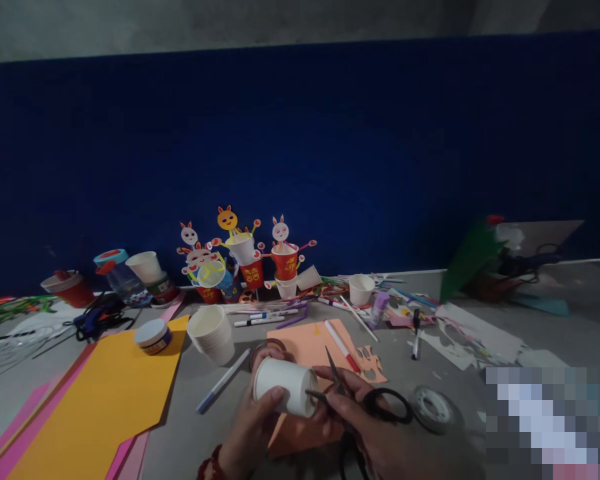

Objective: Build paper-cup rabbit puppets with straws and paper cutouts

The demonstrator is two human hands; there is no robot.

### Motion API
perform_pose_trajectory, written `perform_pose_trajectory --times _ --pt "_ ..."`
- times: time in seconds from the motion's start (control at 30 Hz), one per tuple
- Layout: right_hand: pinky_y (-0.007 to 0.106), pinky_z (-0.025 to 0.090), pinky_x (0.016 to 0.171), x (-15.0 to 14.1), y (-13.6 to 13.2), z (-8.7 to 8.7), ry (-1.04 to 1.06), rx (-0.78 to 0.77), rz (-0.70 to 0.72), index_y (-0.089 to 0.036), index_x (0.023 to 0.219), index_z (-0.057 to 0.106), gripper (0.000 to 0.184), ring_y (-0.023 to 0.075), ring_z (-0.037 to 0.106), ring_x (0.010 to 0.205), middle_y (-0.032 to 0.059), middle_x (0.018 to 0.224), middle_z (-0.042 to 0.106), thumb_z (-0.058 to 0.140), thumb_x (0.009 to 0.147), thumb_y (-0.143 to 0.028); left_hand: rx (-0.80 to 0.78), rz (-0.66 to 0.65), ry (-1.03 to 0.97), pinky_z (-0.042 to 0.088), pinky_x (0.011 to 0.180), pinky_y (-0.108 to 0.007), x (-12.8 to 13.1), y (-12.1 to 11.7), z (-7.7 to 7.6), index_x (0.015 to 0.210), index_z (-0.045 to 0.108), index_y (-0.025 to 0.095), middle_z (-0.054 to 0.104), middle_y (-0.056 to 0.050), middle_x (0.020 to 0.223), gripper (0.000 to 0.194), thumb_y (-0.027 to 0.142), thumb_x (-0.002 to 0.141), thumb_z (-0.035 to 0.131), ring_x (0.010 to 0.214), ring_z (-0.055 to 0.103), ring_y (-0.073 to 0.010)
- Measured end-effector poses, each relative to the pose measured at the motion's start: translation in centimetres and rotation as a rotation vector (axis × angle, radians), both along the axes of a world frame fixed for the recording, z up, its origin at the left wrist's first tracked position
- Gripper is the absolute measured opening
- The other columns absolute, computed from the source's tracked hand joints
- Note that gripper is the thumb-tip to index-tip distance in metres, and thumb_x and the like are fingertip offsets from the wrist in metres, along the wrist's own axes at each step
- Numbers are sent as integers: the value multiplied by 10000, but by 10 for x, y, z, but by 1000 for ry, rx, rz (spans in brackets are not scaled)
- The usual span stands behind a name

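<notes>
Holding white paper cup (285, 388) sideways over orange sheet (305, 437), left hand (250, 423) clasping wall; right hand (357, 410) gripping scissors (333, 367), blades parted, one tip at cup's right end; best kept uncrushed, tip guided slowly, fingertips clear

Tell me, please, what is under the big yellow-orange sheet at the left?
Pink sheets stick out past the edges of the yellow-orange sheet. Whatever else may lie beneath is covered, so I cannot tell.
</notes>
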State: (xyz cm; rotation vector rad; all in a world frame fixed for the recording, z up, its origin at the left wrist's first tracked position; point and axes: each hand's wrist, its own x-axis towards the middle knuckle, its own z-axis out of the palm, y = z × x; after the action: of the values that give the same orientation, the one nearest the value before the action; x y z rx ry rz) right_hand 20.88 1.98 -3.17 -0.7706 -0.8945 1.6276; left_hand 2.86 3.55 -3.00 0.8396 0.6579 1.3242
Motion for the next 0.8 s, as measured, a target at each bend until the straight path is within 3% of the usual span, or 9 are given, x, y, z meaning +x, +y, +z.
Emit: perform_pose_trajectory --times 0.27,0.37,0.53,0.8 --pt "320 547 634 6 2 -4 -63 111 71 -246 1284 668 524 204 710 657 25 753 759 770 824 -474 -28 -62 5 486 633 -254 -3 3 4 1048 611 203 620 -24 907 404 312 720 820 741 588 -173" --pt "304 543 647 10 5 -1 -139 162 121 -231 1232 710 453 191 709 667 35 771 765 754 845 -462 -45 -98 9 481 631 -249 -7 7 0 1014 589 211 614 -27 934 369 317 737 809 771 593 -178" --pt "288 553 661 17 7 6 -178 183 176 -206 1264 683 511 170 708 662 39 782 773 759 835 -471 -37 -144 50 445 593 -230 -10 9 -3 1016 580 221 626 -11 902 383 321 733 819 730 591 -162" --pt "272 530 635 25 8 16 -276 199 244 -208 1134 747 352 180 709 669 43 795 770 722 864 -433 -110 -224 93 454 561 -239 -10 9 -2 975 597 205 660 -28 818 344 341 739 807 680 625 -177"
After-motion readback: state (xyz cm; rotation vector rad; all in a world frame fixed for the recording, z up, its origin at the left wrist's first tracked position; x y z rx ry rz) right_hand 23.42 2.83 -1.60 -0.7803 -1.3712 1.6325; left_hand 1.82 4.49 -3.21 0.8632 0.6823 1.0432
